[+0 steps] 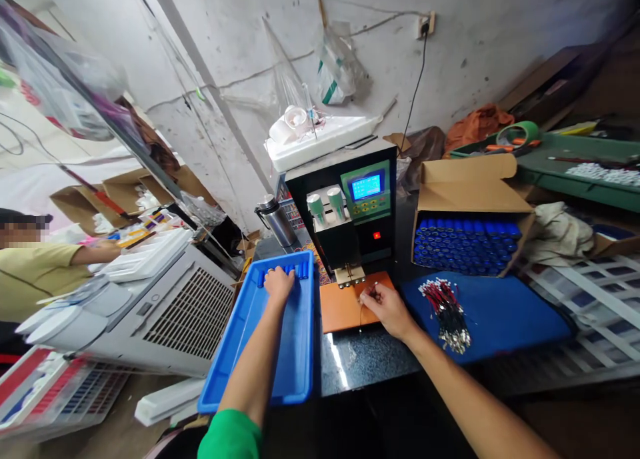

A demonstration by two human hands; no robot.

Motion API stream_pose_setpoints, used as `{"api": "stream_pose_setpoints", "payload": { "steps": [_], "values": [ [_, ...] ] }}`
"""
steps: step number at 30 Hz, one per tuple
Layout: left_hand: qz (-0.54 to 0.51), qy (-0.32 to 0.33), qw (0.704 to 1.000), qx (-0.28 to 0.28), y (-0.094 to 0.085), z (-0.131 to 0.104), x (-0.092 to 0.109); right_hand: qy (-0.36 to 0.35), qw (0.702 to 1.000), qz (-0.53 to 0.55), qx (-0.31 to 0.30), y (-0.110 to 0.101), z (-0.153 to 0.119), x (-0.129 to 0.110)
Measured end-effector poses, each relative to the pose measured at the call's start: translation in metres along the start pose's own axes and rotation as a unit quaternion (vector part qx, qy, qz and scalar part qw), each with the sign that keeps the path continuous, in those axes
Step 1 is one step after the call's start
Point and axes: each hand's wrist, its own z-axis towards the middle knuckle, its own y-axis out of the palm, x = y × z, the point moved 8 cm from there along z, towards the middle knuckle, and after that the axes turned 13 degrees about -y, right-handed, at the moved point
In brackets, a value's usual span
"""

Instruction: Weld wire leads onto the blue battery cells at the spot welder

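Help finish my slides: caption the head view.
Left hand at blue cylinders in a tray, right hand at an orange board.

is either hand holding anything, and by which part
The right hand pinches a thin dark wire, exact spot unclear; the left hand is at shiny blue cylinders, grip unclear.

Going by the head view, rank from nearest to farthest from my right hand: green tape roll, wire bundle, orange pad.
1. Orange pad: partly beneath your right hand.
2. Wire bundle: just right of it.
3. Green tape roll: far right, toward the back.
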Motion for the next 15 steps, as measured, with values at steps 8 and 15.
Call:
{"api": "stream_pose_setpoints", "payload": {
  "steps": [8, 15],
  "values": [
    [0.044, -0.008, 0.998, -0.046, 0.024, 0.029, 0.012, -0.006, 1.0, -0.019, -0.002, 0.0, 0.004, -0.006],
    [0.02, 0.013, 0.997, -0.08, 0.027, 0.046, 0.02, -0.014, 0.999, -0.031, 0.004, 0.0, 0.007, -0.007]
  ]
}}
